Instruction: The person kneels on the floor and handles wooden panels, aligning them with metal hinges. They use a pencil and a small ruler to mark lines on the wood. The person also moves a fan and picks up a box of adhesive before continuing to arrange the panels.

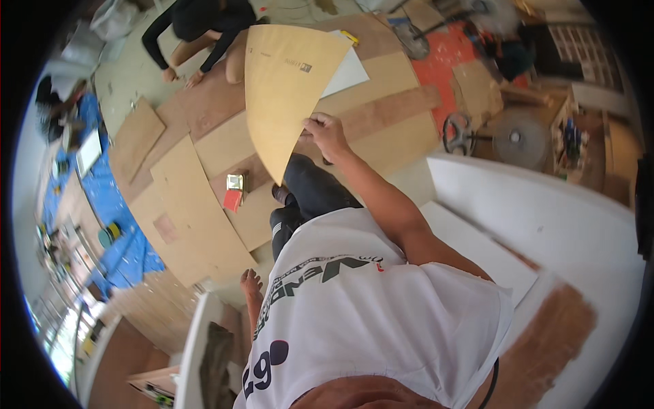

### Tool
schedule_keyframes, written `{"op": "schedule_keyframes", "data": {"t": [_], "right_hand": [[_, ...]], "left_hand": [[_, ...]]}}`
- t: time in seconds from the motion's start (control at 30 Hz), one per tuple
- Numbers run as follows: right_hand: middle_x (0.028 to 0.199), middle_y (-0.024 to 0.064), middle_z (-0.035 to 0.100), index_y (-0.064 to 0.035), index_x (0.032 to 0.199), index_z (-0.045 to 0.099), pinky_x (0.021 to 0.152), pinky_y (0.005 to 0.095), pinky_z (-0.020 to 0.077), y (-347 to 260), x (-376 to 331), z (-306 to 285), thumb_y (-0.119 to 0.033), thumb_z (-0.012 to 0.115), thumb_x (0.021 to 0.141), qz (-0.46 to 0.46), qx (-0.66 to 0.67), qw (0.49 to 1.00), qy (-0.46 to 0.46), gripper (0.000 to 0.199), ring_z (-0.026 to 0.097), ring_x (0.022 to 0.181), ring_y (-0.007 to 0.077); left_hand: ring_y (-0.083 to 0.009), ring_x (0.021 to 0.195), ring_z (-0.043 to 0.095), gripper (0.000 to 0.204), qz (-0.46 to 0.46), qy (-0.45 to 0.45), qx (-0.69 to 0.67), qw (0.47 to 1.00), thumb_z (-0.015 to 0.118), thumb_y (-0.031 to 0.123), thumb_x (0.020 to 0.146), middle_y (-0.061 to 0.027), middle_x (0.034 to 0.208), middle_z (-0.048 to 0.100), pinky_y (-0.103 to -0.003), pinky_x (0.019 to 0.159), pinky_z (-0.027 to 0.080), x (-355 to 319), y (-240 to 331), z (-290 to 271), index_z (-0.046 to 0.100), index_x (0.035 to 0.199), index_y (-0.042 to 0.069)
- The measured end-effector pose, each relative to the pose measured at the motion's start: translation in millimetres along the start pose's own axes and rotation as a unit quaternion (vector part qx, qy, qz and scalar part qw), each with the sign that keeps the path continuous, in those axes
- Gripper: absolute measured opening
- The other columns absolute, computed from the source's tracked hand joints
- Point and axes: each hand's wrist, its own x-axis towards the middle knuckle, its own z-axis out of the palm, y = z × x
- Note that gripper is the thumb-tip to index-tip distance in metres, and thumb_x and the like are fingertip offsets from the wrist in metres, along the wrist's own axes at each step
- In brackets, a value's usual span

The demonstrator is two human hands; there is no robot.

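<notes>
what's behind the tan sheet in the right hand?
Past the right edge of the tan sheet, held by the right hand, part of a white sheet shows, over wooden boards. How far the white sheet runs behind, and anything else covered there, can't be seen.

The tin stands on the boards, left of the sheet. The tarp lies left of the boards, the fan right.

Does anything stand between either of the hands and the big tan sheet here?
Nothing visible does. The right hand pinches the edge of the tan sheet. The left hand is off the sheet; the dark-trousered legs show near that line, apparently lower down, so probably not blocking it.
</notes>
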Motion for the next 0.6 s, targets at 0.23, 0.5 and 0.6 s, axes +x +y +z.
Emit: {"op": "schedule_keyframes", "data": {"t": [0.23, 0.5, 0.6], "right_hand": [[0.085, 0.0118, 0.063, 0.0082, 0.093, 0.06, 0.066, 0.0341, 0.0575, -50, -19, -116, -0.005, 0.056, 0.086, -0.076, 0.077, 0.987, 0.122, 0.015, 0.065, 0.072, 0.0209], [0.089, 0.013, 0.063, 0.0072, 0.096, 0.059, 0.068, 0.034, 0.0571, -78, 9, -324, -0.005, 0.057, 0.087, -0.036, 0.185, 0.95, 0.251, 0.016, 0.065, 0.077, 0.0222], [0.089, 0.0128, 0.063, 0.0077, 0.095, 0.059, 0.065, 0.0348, 0.0575, -101, 24, -404, -0.004, 0.056, 0.086, -0.056, 0.123, 0.939, 0.318, 0.015, 0.065, 0.075, 0.0226]], "left_hand": [[-0.0183, 0.082, 0.057, 0.045, 0.037, -0.014, 0.09, 0.995, 0.056, 0.028, 0.087, -0.0085, 0.103, 0.059, -0.031, 0.061, 0.045, 8, 80, 19, 0.048, 0.124, 0.003], [-0.014, 0.072, 0.056, 0.037, 0.093, -0.057, 0.162, 0.981, 0.056, 0.024, 0.087, -0.0055, 0.092, 0.057, -0.028, 0.055, 0.044, 6, 170, 162, 0.052, 0.116, 0.002], [-0.0123, 0.064, 0.055, 0.026, 0.113, -0.083, 0.269, 0.953, 0.055, 0.024, 0.087, -0.0024, 0.08, 0.054, -0.026, 0.05, 0.042, -26, 201, 248, 0.056, 0.101, 0.002]]}}
